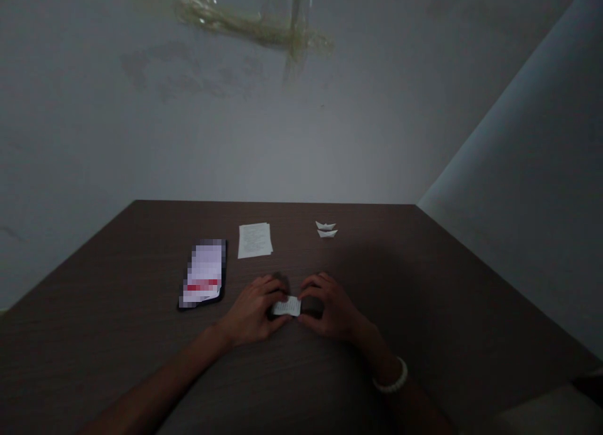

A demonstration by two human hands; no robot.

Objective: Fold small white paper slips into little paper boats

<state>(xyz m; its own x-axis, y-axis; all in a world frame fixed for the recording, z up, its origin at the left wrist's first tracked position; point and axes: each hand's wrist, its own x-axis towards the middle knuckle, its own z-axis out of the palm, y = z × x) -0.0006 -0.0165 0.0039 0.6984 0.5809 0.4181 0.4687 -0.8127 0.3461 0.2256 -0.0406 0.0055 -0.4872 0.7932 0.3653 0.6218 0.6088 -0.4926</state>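
Note:
A small piece of printed paper [287, 306], seemingly folded, lies between my two hands near the middle of the table. My left hand [258, 309] is curled at its left side, fingers along the far edge and thumb along the near edge. At its right side, my right hand [332, 306] pinches the paper's edge between thumb and fingers, and a pale beaded bracelet [393, 378] circles that wrist. Beyond my hands, two small folded paper boats [326, 233] sit close together. A few printed paper sheets [255, 240] are stacked to their left.
A phone [203, 273] with a lit, blurred-out screen lies left of my hands. The dark wooden table [424, 284] reaches back to a stained grey wall [282, 140]. Another pale wall surface [527, 190] slopes along the right side.

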